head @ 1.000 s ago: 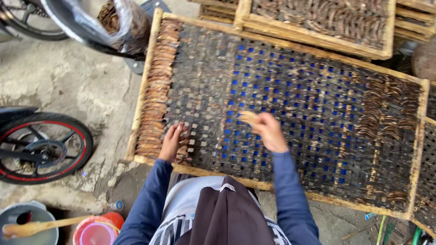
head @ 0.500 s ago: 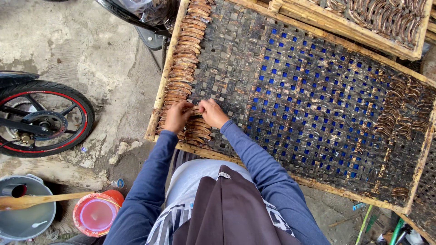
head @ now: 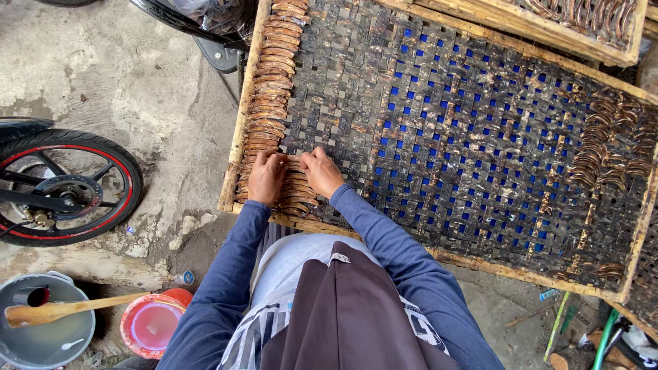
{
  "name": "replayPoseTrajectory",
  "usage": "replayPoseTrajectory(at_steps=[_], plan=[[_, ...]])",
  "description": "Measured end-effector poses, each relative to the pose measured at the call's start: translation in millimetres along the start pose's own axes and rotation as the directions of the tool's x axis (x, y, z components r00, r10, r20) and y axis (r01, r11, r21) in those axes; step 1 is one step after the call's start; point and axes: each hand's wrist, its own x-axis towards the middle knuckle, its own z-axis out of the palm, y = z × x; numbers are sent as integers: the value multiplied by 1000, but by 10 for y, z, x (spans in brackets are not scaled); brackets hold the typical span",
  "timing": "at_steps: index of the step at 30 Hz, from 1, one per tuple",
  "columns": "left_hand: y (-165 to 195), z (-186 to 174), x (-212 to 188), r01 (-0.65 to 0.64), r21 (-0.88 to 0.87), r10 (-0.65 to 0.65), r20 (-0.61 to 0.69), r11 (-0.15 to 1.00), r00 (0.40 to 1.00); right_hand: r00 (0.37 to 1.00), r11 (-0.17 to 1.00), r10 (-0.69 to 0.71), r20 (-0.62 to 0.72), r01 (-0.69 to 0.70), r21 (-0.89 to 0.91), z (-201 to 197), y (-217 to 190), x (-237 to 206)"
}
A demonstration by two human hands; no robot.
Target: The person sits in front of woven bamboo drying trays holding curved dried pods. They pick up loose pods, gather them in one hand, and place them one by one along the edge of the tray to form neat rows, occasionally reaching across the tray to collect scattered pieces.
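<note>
Both hands, left (head: 266,177) and right (head: 321,171), are pressing flat, unclenched, on brown strips (head: 296,192) at the rack's (head: 241,116) near-left corner, filling one column along its left edge while most of the weave is lying bare.

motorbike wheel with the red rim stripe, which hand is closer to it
Left. The left hand rests on the brown strips at the woven tray's near-left corner, on the side toward the motorbike wheel. The right hand lies just beyond it, farther from the wheel.
</note>
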Motion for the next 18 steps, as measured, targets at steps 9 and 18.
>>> replayPoseTrajectory(at_steps=[9,18], plan=[[-54,5,-206,-19,-37,19,-4,999,1000,973,977,-41,-229,-9,-212,13,-91,-155],[-107,-36,-472,54,127,-44,-83,990,996,941,992,-12,-338,54,116,-805,619,-721]])
